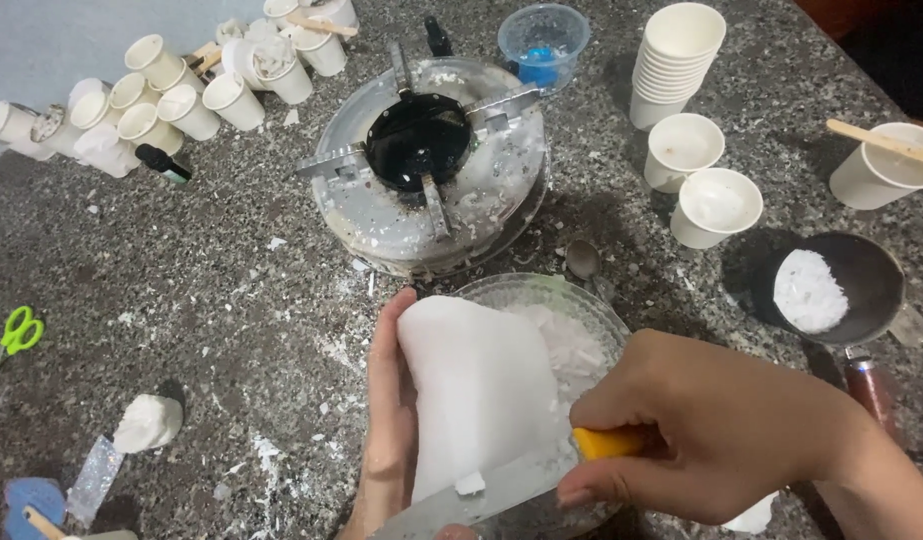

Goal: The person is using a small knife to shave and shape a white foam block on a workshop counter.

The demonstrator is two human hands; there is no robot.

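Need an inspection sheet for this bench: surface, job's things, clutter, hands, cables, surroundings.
Surface: speckled stone counter, strewn with white flakes.
Job's things: white wax block over a glass bowl; yellow-handled knife against its lower edge.
Clutter: gas burner, paper cup stack, loose cups, dark pan with white flakes, green scissors.
Hands: left hand steadies the block; right hand grips the knife.
Cables: nothing seen.
Surroundings: pale wall.
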